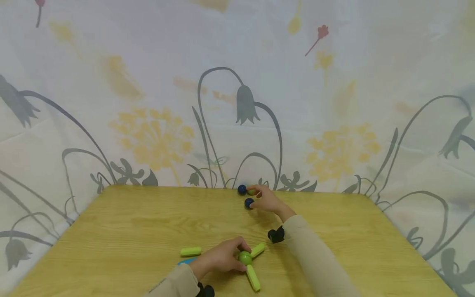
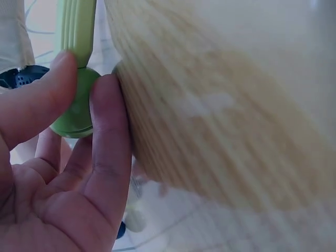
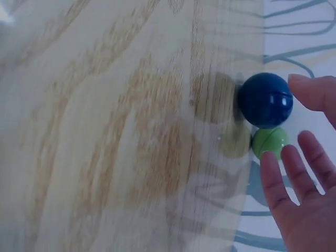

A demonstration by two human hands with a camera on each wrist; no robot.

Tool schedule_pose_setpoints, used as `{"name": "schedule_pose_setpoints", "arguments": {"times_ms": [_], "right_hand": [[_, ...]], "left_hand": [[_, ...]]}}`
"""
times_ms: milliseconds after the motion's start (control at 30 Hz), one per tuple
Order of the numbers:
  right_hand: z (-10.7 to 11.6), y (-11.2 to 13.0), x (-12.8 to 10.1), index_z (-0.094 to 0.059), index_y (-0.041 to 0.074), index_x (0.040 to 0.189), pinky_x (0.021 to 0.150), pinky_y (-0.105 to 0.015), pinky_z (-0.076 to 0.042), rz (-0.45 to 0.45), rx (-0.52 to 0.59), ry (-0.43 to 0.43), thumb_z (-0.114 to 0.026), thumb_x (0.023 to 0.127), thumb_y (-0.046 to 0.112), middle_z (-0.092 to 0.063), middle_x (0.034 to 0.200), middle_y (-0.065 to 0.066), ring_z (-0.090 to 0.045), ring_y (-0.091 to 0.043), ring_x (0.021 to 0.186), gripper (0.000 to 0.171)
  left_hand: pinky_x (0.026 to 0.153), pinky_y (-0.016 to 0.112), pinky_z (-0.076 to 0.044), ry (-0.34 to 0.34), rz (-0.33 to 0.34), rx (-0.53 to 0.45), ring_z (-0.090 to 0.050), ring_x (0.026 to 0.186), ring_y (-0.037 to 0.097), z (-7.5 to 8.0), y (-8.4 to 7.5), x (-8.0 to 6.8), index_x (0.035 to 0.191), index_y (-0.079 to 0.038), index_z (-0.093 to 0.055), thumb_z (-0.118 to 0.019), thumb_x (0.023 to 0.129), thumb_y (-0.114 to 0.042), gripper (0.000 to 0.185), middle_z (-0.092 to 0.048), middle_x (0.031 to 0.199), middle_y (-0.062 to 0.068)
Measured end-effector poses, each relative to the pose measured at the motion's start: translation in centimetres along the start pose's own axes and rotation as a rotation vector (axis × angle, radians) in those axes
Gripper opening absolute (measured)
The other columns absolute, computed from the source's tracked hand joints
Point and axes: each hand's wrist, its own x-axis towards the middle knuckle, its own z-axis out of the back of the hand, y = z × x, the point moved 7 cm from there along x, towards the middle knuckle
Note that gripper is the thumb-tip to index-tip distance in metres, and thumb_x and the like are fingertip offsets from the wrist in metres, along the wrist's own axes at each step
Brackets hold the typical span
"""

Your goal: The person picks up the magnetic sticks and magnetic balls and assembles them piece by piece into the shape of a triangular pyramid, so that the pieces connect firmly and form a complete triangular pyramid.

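Observation:
My left hand pinches a green ball between thumb and fingers near the table's front. Two light-green rods, one angled away and one pointing toward me, join this ball; in the left wrist view a ridged rod runs up from it. At the far edge, my right hand reaches around the balls with its fingers spread and fairly straight. Its thumb is right at the nearer dark-blue ball. A smaller-looking green ball lies by its fingertips. Another dark-blue ball sits just behind.
A loose light-green rod lies left of my left hand. Beside my left forearm, a blue piece is partly hidden. The wooden table ends at a flower-patterned backdrop. Black wrist cameras sit under both sleeves.

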Motion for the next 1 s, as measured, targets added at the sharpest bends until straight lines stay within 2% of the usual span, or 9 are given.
{"name": "schedule_pose_setpoints", "arguments": {"times_ms": [133,233,467,733,1000], "right_hand": [[-0.4,-0.2,-1.3,-0.057,0.001,0.124,0.084,-0.042,-0.047,-0.038,-0.018,0.093,-0.07,0.08,0.0,-0.053,0.121,-0.018,-0.052,-0.036,0.105,0.046],[-0.7,-0.3,-2.5,-0.061,0.0,0.116,0.081,-0.037,-0.049,-0.027,-0.014,0.151,-0.069,0.081,0.0,-0.059,0.111,-0.013,-0.057,-0.03,0.098,0.037],[-0.5,0.0,-5.5,-0.063,0.003,0.108,0.074,-0.032,-0.049,-0.007,-0.016,0.146,-0.07,0.079,0.0,-0.059,0.101,-0.004,-0.058,-0.019,0.085,0.03],[-1.7,2.5,-9.0,-0.061,0.006,0.102,0.075,-0.031,-0.049,0.072,-0.063,0.192,-0.068,0.076,-0.003,-0.058,0.098,-0.001,-0.058,-0.017,0.083,0.028],[-2.5,3.9,-11.9,-0.061,0.005,0.1,0.068,-0.03,-0.049,-0.003,0.009,0.201,-0.066,0.077,-0.004,-0.058,0.092,-0.001,-0.058,-0.017,0.077,0.025]], "left_hand": [[0.092,0.047,-0.039,0.02,0.01,-0.011,-0.052,0.105,0.027,-0.1,-0.1,0.0,0.104,-0.011,-0.056,-0.072,0.081,-0.004,0.029,-0.056,0.107,0.002],[0.091,0.046,-0.04,0.028,0.015,-0.021,-0.052,0.104,0.027,-0.1,-0.2,-0.1,0.104,-0.01,-0.056,-0.071,0.081,-0.003,0.029,-0.055,0.109,0.004],[0.089,0.044,-0.04,0.022,-0.007,-0.02,-0.052,0.101,0.026,-0.1,-0.3,0.1,0.105,-0.009,-0.055,-0.071,0.081,-0.002,0.029,-0.055,0.109,0.005],[0.091,0.045,-0.039,0.021,-0.014,-0.022,-0.051,0.101,0.026,-0.1,-0.6,-0.1,0.104,-0.007,-0.055,-0.071,0.081,0.0,0.03,-0.055,0.108,0.006],[0.089,0.044,-0.04,0.038,-0.019,-0.014,-0.051,0.098,0.024,-0.6,-1.0,-0.4,0.104,-0.007,-0.054,-0.069,0.081,0.002,0.029,-0.054,0.107,0.006]]}}
